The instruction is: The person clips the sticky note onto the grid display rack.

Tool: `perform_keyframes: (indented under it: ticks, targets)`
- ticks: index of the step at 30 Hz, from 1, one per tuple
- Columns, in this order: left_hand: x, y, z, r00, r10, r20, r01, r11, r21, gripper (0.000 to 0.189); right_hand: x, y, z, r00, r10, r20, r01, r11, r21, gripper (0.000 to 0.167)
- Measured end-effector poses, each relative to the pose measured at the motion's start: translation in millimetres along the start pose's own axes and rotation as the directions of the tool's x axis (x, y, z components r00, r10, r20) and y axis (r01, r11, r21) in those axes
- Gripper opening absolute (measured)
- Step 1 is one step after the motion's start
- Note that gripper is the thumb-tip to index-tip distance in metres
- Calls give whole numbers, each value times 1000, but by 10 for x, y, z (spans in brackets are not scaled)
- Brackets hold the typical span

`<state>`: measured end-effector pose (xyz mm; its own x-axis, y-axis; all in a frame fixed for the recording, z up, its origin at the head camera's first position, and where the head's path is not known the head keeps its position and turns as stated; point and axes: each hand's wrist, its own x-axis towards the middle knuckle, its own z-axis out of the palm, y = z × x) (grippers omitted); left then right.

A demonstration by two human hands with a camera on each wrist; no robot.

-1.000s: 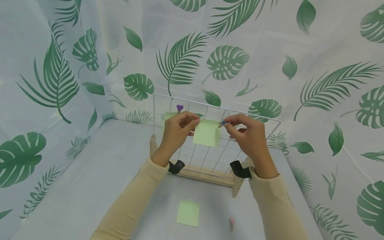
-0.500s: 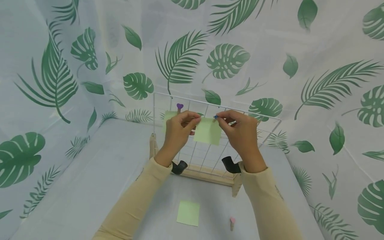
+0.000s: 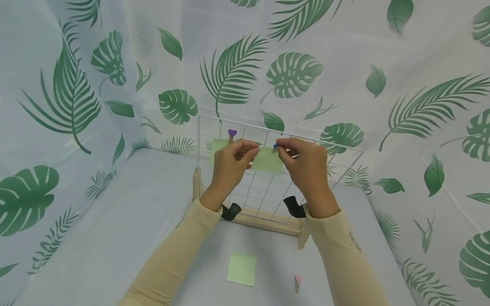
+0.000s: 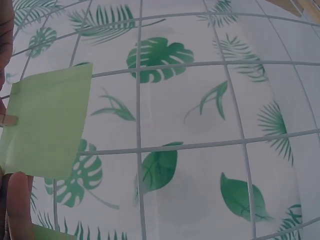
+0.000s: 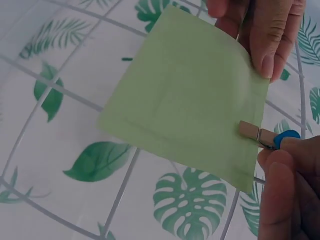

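Observation:
In front of a white wire grid (image 3: 268, 182), both hands meet at a pale green paper square (image 3: 268, 160). My left hand (image 3: 231, 163) pinches the paper's upper left corner between thumb and fingers. With thumb and fingertips, my right hand (image 3: 306, 168) grips a small wooden clothespin (image 5: 255, 132) topped by a blue heart (image 5: 287, 138); its tip overlaps the paper's top edge. A second green square (image 3: 217, 146) hangs on the grid under a purple heart clothespin (image 3: 232, 133), partly hidden behind my left hand.
On the white table lie another green paper square (image 3: 241, 270) and a pink heart clothespin (image 3: 297, 282). A wooden base (image 3: 264, 221) carries the grid. Leaf-printed curtain (image 3: 294, 74) surrounds the table. A black wrist mount (image 3: 294, 207) sits at my right wrist.
My right hand has moved left, bringing the blue heart clothespin from the paper's right edge to its top edge. The paper's lower edge has tipped away; my left hand keeps its pinch.

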<state>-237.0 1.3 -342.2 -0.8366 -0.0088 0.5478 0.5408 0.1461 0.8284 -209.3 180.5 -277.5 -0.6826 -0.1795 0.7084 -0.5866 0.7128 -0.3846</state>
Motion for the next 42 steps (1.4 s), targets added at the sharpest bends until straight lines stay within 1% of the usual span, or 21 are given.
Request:
perform_keyframes:
  ticks: [2,3,6,10,12,15,17,19,21,24,26,28,31,34,36,39,42]
  targets:
    - [-7,2,-3,1000,18,-6,-17,1000,25,14,-7,-3,11,999,-12,-40,11,999,-43,6]
    - [-13,5,-5,1000,25,-10,-25,999,36,15,-13,-3,17,998,-20,-66,16,998,-69,7]
    - [-45,4,-20,999,49,-24,-47,997,67,16,-34,13,34,990,-35,-138,16,991,-133,16]
    - [-99,-4,-65,996,83,-41,-79,992,102,17,-69,58,42,983,-42,-178,17,990,-137,20]
    - [-121,-11,-94,994,99,-46,-93,989,115,16,-95,86,36,983,-45,-178,25,993,-112,19]
    - [-147,-23,-136,993,113,-44,-107,987,123,16,-143,137,12,987,-33,-160,28,999,-31,13]
    - [-160,-28,-165,993,116,-33,-112,987,113,16,-182,173,-4,990,-13,-137,20,999,48,9]
    - [-174,-32,-188,994,113,-8,-112,990,85,17,-224,208,-19,994,9,-107,6,990,137,7]
    - [-186,-34,-205,994,101,27,-102,994,39,18,-271,235,-35,997,35,-67,-19,974,226,7]
    - [-202,-32,-226,994,69,87,-67,997,-26,19,-347,264,-67,996,93,15,-92,925,368,13]
    - [-213,-18,-246,991,49,126,-42,998,-54,20,-396,279,-96,988,137,77,-157,882,445,19]
    - [-224,-3,-269,985,33,170,-22,997,-71,24,-443,295,-128,976,169,136,-215,839,499,24]
    - [-244,5,-309,970,14,243,12,994,-105,30,-511,317,-175,960,192,202,-272,800,535,29]
    - [-268,1,-346,950,-3,312,50,988,-143,36,-576,331,-218,951,200,237,-302,774,556,30]
    - [-287,-6,-368,937,-6,350,68,984,-164,39,-618,338,-244,947,207,244,-312,765,563,30]
    - [-328,-12,-401,919,7,394,73,980,-186,43,-680,344,-279,944,212,253,-323,755,570,29]
    - [-383,-28,-432,907,19,422,70,978,-194,44,-744,353,-305,943,207,260,-324,749,577,28]
